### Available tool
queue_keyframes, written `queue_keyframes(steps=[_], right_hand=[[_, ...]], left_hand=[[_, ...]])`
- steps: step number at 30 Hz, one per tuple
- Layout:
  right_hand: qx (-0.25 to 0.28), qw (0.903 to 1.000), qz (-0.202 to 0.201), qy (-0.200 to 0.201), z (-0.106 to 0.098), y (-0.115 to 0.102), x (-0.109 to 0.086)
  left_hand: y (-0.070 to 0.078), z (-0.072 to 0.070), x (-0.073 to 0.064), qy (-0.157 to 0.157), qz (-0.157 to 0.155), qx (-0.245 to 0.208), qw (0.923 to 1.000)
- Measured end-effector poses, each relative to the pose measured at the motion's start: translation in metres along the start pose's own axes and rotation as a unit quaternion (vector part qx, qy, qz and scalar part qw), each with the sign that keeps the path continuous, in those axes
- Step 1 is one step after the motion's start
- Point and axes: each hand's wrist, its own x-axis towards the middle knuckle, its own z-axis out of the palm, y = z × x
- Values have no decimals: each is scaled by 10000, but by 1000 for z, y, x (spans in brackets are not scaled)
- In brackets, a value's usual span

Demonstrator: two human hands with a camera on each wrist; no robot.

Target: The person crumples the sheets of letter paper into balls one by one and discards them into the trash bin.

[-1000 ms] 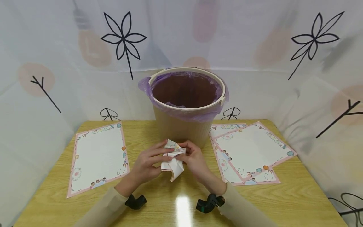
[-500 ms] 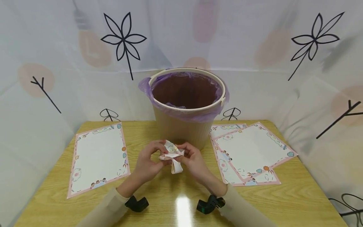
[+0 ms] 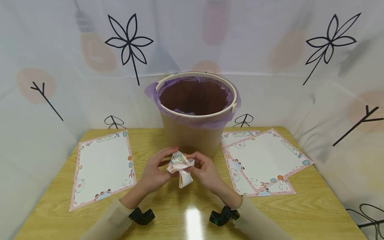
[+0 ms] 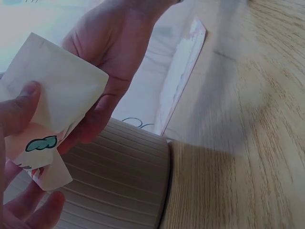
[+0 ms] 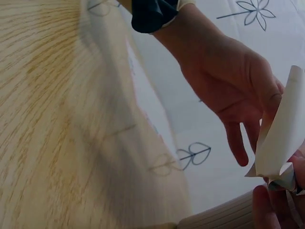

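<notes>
The crumpled white paper sheet with a pink, picture-printed border (image 3: 181, 163) is held up between both hands, before the round beige ribbed plastic bin (image 3: 192, 138) and above the yellow wood-grain table (image 3: 318, 206); from my remote post I see the left hand (image 3: 156, 170) pinching it, thumb on one face and fingers bent round behind, while the right hand (image 3: 207, 169) pinches the opposite side; a folded tail of paper hangs down between them, and the left wrist view shows broad, smooth facets, so I judge the crumpling only partly done; what is left of it, as I read the work, is to tuck in that tail and press the bundle smaller; the bin stands upright, a thin purple plastic liner (image 3: 153, 91) folded over its rim; its dark interior tells me nothing certain of its contents; three matching sheets lie flat and uncrumpled: a lone left sheet (image 3: 105, 166), and, at the right, a skewed upper sheet (image 3: 267, 156) overlapping a lower sheet (image 3: 242, 184).
</notes>
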Motion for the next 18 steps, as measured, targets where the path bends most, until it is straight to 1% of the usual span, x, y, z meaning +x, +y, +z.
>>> queue_keyframes(steps=[3,6,8,10,16,18], right_hand=[[-86,9999,40,-102,-1,0,-1],[-260,9994,26,-238,-2,2,-2],[-377,9986,-34,-361,-3,3,-2],[-371,9977,-113,-557,-5,4,-3],[26,9911,-310,-1296,-10,3,-5],[-49,9897,-328,-1396,-10,3,-5]], left_hand=[[2,1,-1,50,-343,-61,9994],[2,0,0,105,-516,-191,9984],[1,0,0,142,-566,-289,9979],[0,-1,1,166,-586,-400,9973],[-3,-3,1,264,-719,-633,9951],[5,-3,2,320,-785,-609,9945]])
